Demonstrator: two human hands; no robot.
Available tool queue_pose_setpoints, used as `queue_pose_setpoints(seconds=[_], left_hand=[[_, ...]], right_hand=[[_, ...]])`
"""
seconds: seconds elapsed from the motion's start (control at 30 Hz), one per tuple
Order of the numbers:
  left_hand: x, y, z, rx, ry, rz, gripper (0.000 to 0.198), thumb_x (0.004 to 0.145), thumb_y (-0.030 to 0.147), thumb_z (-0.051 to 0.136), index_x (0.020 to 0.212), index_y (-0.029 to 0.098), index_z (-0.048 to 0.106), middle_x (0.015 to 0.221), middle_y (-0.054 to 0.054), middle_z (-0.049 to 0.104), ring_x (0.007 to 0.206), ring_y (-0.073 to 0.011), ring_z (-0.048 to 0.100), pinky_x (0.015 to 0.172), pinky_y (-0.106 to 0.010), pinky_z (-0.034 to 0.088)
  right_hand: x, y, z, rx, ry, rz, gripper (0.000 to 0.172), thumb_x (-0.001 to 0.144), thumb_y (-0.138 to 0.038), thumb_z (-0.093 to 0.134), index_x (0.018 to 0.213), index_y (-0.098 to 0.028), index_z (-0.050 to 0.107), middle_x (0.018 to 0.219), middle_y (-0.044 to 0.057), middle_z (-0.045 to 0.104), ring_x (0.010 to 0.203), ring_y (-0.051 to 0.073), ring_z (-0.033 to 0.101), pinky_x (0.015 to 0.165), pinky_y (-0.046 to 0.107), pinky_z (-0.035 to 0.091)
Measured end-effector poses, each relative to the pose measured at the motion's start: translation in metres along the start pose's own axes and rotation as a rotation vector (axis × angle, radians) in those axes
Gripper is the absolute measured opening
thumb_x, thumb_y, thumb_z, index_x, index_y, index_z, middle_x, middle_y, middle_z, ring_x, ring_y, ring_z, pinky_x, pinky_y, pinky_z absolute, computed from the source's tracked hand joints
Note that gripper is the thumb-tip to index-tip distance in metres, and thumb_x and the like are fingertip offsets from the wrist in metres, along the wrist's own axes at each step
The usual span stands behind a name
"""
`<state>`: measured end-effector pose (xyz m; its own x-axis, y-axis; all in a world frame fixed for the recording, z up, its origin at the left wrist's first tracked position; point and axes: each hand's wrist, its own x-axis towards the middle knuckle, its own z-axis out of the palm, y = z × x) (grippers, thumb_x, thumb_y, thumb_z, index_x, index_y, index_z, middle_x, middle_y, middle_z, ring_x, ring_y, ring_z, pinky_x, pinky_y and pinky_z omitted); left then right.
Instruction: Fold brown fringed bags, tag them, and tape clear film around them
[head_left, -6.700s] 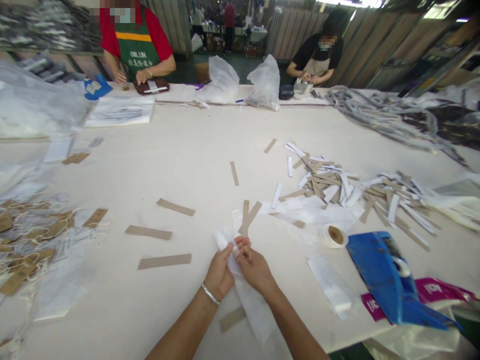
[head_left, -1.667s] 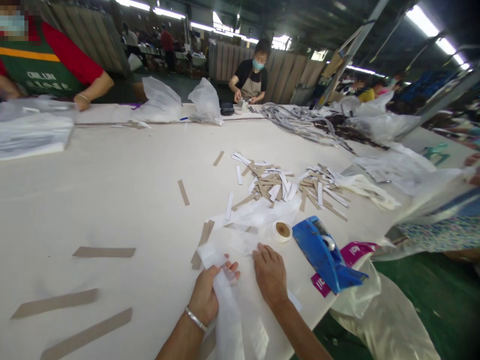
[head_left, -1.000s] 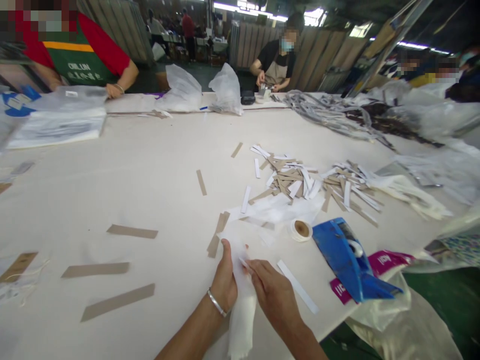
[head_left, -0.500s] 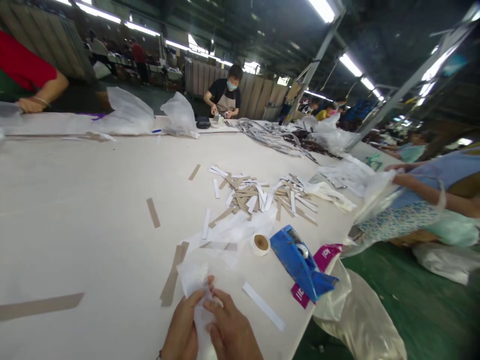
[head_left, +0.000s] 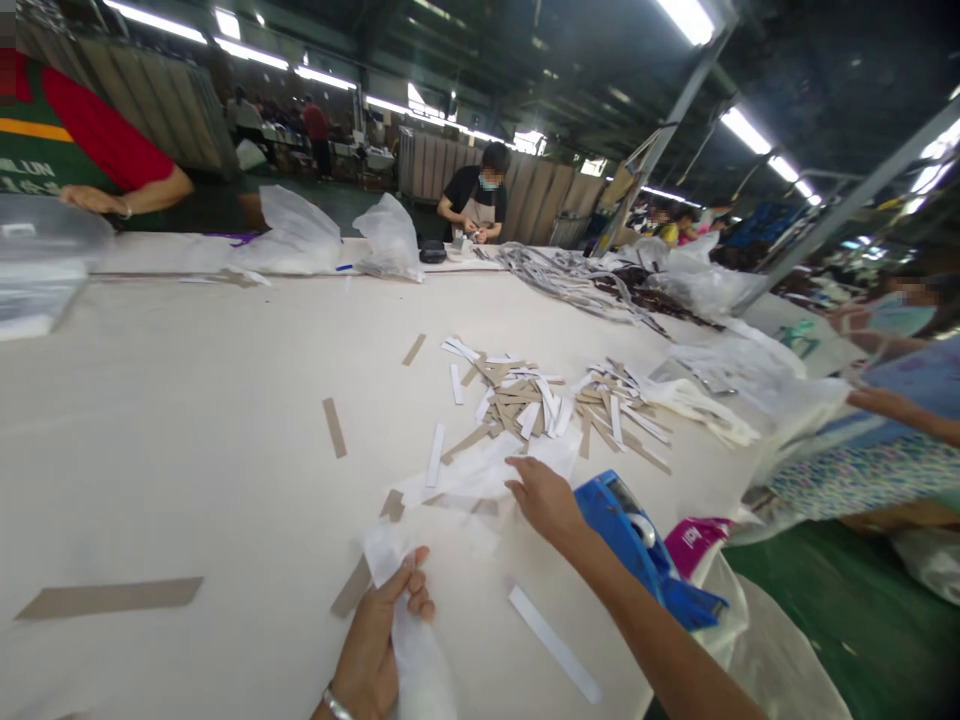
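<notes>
My left hand point(head_left: 390, 610) is closed around a crumpled, thin white translucent sheet point(head_left: 424, 660), whose upper end sticks out above the thumb. Stretched out ahead, my right hand point(head_left: 547, 500) is over more thin white sheeting point(head_left: 480, 470), with index finger and thumb apart. Whether its fingertips touch the sheeting is unclear. The white tape roll is hidden, apparently behind this hand. Beside my right forearm lies a blue tape dispenser point(head_left: 626, 535). A white strip point(head_left: 555, 645) rests on the table between my arms, and a grey-brown strip point(head_left: 351, 588) is partly behind my left hand.
White and brown strips point(head_left: 525, 395) are heaped mid-table, with loose ones to the left. A magenta printed bag point(head_left: 694, 545) lies at the table's right edge. Grey bands point(head_left: 551, 275) and plastic bags point(head_left: 390, 240) line the far side. Other people work around the table.
My right hand has left the sheet in my left hand and reached forward and right, covering where the tape roll was. My left hand still holds its sheet. The view has shifted left.
</notes>
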<state>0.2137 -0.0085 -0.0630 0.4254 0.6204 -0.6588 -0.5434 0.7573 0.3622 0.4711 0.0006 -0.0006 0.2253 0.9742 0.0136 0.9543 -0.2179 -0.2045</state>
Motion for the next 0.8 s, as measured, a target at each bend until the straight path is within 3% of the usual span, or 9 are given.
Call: queue_pose_setpoints(seconds=[0.13, 0.2, 0.3, 0.37, 0.43, 0.53, 0.6, 0.7, 0.8], left_hand=[[0.003, 0.006, 0.009, 0.098, 0.000, 0.037, 0.032, 0.077, 0.018, 0.072, 0.107, 0.011, 0.063, 0.065, 0.003, 0.048, 0.050, -0.0057, 0.043, 0.046, -0.020, 0.042], [0.008, 0.013, 0.015, 0.179, -0.003, 0.069, 0.031, 0.075, 0.021, 0.073, 0.103, 0.011, 0.064, 0.065, 0.002, 0.051, 0.049, -0.0060, 0.043, 0.047, -0.020, 0.040], [0.021, 0.025, 0.031, 0.371, -0.041, 0.178, 0.016, 0.072, 0.021, 0.069, 0.084, 0.012, 0.065, 0.065, 0.000, 0.058, 0.049, -0.0067, 0.045, 0.046, -0.020, 0.037], [0.034, 0.035, 0.045, 0.498, -0.062, 0.254, 0.011, 0.070, 0.021, 0.066, 0.076, 0.012, 0.064, 0.065, -0.003, 0.063, 0.049, -0.0079, 0.048, 0.047, -0.021, 0.037], [0.049, 0.045, 0.061, 0.587, -0.066, 0.273, 0.014, 0.071, 0.024, 0.065, 0.077, 0.011, 0.066, 0.065, -0.005, 0.065, 0.050, -0.0096, 0.053, 0.048, -0.021, 0.038], [0.074, 0.056, 0.086, 0.632, -0.076, 0.226, 0.019, 0.074, 0.027, 0.064, 0.082, 0.010, 0.067, 0.073, -0.009, 0.069, 0.057, -0.0133, 0.061, 0.054, -0.024, 0.047], [0.089, 0.061, 0.097, 0.622, -0.104, 0.192, 0.022, 0.077, 0.030, 0.062, 0.085, 0.010, 0.066, 0.083, -0.013, 0.070, 0.065, -0.0164, 0.065, 0.061, -0.028, 0.052], [0.109, 0.062, 0.104, 0.656, -0.124, 0.178, 0.023, 0.081, 0.031, 0.059, 0.081, 0.009, 0.065, 0.084, -0.015, 0.069, 0.068, -0.0179, 0.067, 0.066, -0.032, 0.055], [0.124, 0.060, 0.099, 0.743, -0.067, 0.220, 0.015, 0.078, 0.024, 0.059, 0.075, 0.010, 0.065, 0.075, -0.012, 0.068, 0.063, -0.0172, 0.064, 0.064, -0.031, 0.053]], right_hand=[[0.045, 0.010, 0.022, -0.128, -0.036, 0.028, 0.105, 0.070, -0.046, 0.074, 0.152, -0.020, 0.013, 0.156, 0.019, 0.018, 0.139, 0.037, 0.024, 0.104, 0.047, 0.032], [0.054, 0.007, 0.035, -0.151, -0.104, -0.009, 0.113, 0.064, -0.058, 0.075, 0.152, -0.024, 0.012, 0.158, 0.017, 0.011, 0.141, 0.040, 0.016, 0.106, 0.051, 0.025], [0.061, -0.002, 0.049, -0.159, -0.041, 0.011, 0.081, 0.077, -0.060, 0.061, 0.144, -0.022, 0.035, 0.154, 0.015, 0.023, 0.140, 0.037, 0.019, 0.109, 0.050, 0.020], [0.065, -0.005, 0.052, -0.138, 0.034, 0.097, 0.049, 0.089, -0.048, 0.050, 0.128, -0.019, 0.052, 0.145, 0.015, 0.039, 0.134, 0.031, 0.032, 0.107, 0.043, 0.024], [0.069, -0.003, 0.051, -0.114, 0.051, 0.180, 0.031, 0.093, -0.035, 0.043, 0.112, -0.018, 0.059, 0.130, 0.013, 0.053, 0.120, 0.025, 0.046, 0.100, 0.037, 0.033], [0.075, 0.008, 0.046, -0.101, 0.022, 0.266, 0.026, 0.093, -0.026, 0.039, 0.105, -0.016, 0.060, 0.114, 0.014, 0.059, 0.104, 0.024, 0.056, 0.084, 0.033, 0.043], [0.077, 0.015, 0.043, -0.088, 0.009, 0.310, 0.028, 0.090, -0.020, 0.039, 0.112, -0.015, 0.057, 0.115, 0.015, 0.059, 0.104, 0.025, 0.057, 0.079, 0.032, 0.044], [0.078, 0.024, 0.040, -0.045, -0.027, 0.331, 0.044, 0.085, -0.015, 0.043, 0.129, -0.014, 0.046, 0.120, 0.016, 0.058, 0.109, 0.025, 0.056, 0.083, 0.033, 0.043], [0.079, 0.030, 0.041, 0.022, -0.093, 0.323, 0.052, 0.081, -0.023, 0.054, 0.132, -0.014, 0.044, 0.123, 0.015, 0.058, 0.113, 0.027, 0.055, 0.088, 0.034, 0.042]])
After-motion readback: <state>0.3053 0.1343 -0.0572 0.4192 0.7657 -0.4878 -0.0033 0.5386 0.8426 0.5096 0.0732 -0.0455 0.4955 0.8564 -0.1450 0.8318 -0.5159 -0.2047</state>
